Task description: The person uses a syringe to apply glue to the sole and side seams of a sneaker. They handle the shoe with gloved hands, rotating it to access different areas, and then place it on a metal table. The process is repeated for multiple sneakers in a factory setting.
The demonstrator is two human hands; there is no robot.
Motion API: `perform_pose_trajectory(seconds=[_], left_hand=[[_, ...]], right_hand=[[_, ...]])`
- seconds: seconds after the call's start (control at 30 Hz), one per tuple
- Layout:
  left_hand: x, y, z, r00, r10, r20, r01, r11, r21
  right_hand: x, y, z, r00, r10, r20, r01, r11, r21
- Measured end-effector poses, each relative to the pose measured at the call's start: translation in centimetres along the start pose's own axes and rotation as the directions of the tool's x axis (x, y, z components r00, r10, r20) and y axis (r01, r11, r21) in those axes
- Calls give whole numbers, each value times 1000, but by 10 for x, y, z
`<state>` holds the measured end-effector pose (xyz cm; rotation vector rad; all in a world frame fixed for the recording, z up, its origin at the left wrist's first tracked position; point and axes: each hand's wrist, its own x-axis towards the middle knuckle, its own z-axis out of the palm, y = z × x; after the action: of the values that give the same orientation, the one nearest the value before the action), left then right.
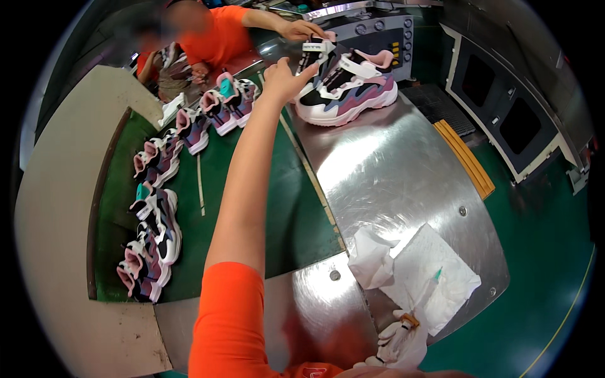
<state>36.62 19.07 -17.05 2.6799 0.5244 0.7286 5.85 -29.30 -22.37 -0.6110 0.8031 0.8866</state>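
My left hand (pixel 287 80) is bare, its arm stretched across the table, fingers spread beside a pair of chunky sneakers. The nearer sneaker (pixel 353 94), white, pink, purple and black with a strap, stands on the metal surface. Behind it is the other sneaker (pixel 317 55), partly hidden; a co-worker's hand (pixel 304 29) reaches onto its top. My thumb points at this rear shoe; contact cannot be made out. Low at the near edge is a white glove (pixel 398 340) beside an orange-brown piece (pixel 409 320). Whether my right hand is inside it is unclear; bare skin shows below.
Several similar sneakers (pixel 154 223) line the left and far side of the green belt (pixel 252 208). White paper (pixel 450 283) and a crumpled white wrap (pixel 370 257) lie on the metal table (pixel 416 164). Beyond are co-workers (pixel 217 41) and a control panel (pixel 378 41).
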Motion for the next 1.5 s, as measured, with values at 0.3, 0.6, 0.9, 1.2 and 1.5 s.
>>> perform_pose_trajectory(seconds=[0.3, 0.6, 0.9, 1.2, 1.5], left_hand=[[39, -38, 69, 979, -187, 82, 198, 968, -155], [-40, -19, 34, 968, 114, 225, -25, 930, -366], [-118, 37, -13, 922, 187, 340, -113, 967, -227], [-189, 56, -25, 915, 349, 200, -312, 930, -196], [-206, 59, -87, 894, 408, 183, -378, 909, -177]], right_hand=[[36, 9, -32, 997, -14, -76, 2, 987, -160], [32, 21, -54, 908, -386, 159, 415, 791, -449], [39, 37, -52, 499, -723, 477, 836, 257, -486], [23, 49, -21, 573, -792, 211, 693, 330, -641], [32, 12, -53, 939, -295, 178, 345, 822, -454]])
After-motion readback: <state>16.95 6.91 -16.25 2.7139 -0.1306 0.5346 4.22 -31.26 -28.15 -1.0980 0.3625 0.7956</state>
